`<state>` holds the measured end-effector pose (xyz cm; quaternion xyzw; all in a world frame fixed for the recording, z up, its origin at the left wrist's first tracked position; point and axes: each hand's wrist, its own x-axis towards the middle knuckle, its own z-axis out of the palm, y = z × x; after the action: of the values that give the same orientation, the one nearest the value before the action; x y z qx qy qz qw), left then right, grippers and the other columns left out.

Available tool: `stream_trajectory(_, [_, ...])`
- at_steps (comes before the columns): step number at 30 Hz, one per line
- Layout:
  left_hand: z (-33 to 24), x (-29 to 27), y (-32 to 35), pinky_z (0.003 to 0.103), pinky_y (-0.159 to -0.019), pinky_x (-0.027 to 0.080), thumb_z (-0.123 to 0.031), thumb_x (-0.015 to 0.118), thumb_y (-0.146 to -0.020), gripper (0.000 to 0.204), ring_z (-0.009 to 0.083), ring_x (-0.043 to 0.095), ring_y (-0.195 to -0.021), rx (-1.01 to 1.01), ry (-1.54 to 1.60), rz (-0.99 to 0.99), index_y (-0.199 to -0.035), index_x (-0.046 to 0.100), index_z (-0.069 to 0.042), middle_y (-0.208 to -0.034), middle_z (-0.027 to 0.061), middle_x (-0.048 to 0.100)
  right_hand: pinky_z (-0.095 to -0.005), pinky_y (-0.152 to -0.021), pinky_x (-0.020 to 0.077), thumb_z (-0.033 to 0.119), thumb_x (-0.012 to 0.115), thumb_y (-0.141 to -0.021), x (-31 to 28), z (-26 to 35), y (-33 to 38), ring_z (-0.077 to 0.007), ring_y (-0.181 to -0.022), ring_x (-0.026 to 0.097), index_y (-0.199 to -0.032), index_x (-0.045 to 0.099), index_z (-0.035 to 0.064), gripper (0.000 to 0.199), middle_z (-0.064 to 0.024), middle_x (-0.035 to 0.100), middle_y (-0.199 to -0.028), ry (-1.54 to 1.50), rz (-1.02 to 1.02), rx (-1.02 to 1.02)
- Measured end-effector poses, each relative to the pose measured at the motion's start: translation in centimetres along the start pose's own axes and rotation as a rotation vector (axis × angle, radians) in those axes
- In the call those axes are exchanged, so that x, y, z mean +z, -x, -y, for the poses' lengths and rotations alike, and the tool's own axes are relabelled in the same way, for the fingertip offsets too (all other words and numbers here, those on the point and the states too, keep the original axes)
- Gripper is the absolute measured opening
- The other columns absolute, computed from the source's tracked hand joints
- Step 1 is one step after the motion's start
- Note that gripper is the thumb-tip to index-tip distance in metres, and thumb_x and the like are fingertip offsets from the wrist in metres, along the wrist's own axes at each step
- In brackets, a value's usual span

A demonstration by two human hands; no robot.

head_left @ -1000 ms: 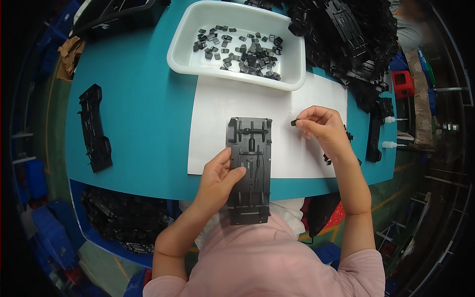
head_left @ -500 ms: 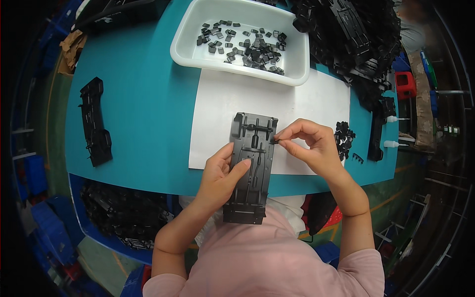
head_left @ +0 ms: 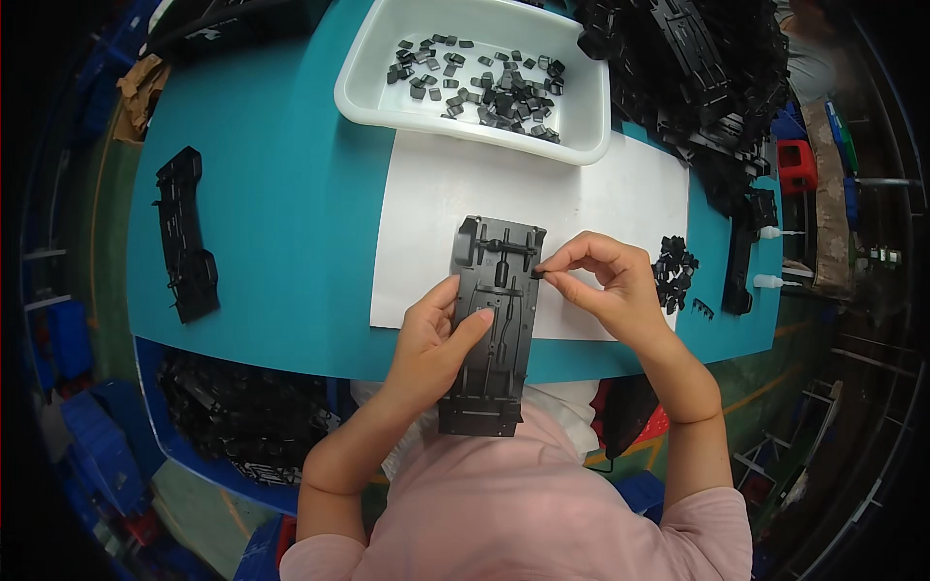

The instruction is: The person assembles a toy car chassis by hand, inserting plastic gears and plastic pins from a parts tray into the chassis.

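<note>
The plate [head_left: 499, 353] is held over the near edge of the table [head_left: 262, 242] by the left hand [head_left: 431, 334], its left side gripped between thumb and fingers. A clip [head_left: 539, 273] is pinched between the right hand's [head_left: 610, 290] thumb and forefinger at the plate's right edge. Loose parts [head_left: 675, 274] are heaped just beside that hand; more are held in the tub [head_left: 465, 132].
</note>
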<state>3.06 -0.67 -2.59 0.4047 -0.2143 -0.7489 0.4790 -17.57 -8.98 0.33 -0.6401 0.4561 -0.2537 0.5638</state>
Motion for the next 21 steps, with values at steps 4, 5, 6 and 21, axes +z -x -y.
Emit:
stream_trajectory(4, [0.0, 0.0, 0.0, 0.025, -0.082, 0.051, -0.002, 0.055, -0.093, 0.030, 0.0100, 0.062, -0.094, 0.001, -0.003, -0.004, -0.122, 0.051, 0.006, -0.106, 0.0089, 0.064, -0.0286, -0.086, 0.0504, -0.004, 0.067, -0.082, 0.0, 0.0, 0.0, -0.0143, -0.089, 0.064, -0.091, 0.068, -0.0040, 0.009, -0.0082, 0.067, -0.091, 0.021, 0.003, 0.003])
stream_trajectory(5, [0.0, 0.0, 0.0, 0.025, -0.082, 0.051, -0.002, 0.055, -0.094, 0.030, 0.0100, 0.062, -0.094, 0.001, -0.001, -0.002, -0.122, 0.051, 0.006, -0.106, 0.0087, 0.064, -0.0286, -0.086, 0.0504, -0.004, 0.067, -0.082, 0.0, -0.1, 0.0, -0.0143, -0.089, 0.064, -0.091, 0.068, -0.0040, 0.009, -0.0082, 0.067, -0.091, 0.021, 0.004, 0.003])
stream_trajectory(6, [0.0, 0.0, 0.0, 0.025, -0.082, 0.051, -0.002, 0.055, -0.094, 0.030, 0.0100, 0.062, -0.094, 0.001, 0.000, -0.002, -0.122, 0.051, 0.006, -0.106, 0.0087, 0.064, -0.0287, -0.085, 0.0504, -0.004, 0.067, -0.082, 0.0, -0.1, 0.0, -0.0143, -0.088, 0.064, -0.091, 0.068, -0.0039, 0.010, -0.0082, 0.067, -0.091, 0.027, 0.005, -0.003])
stream_trajectory(21, [0.1, 0.0, 0.1, 0.025, -0.082, 0.052, -0.003, 0.054, -0.094, 0.030, 0.0107, 0.062, -0.094, 0.012, 0.005, 0.026, -0.123, 0.050, 0.006, -0.107, 0.0097, 0.063, -0.0264, -0.075, 0.0506, -0.004, 0.066, -0.071, 0.5, 1.2, -0.2, -0.0155, -0.078, 0.065, -0.083, 0.067, -0.0013, 0.012, -0.0079, 0.068, -0.082, 0.331, -0.007, -0.174])
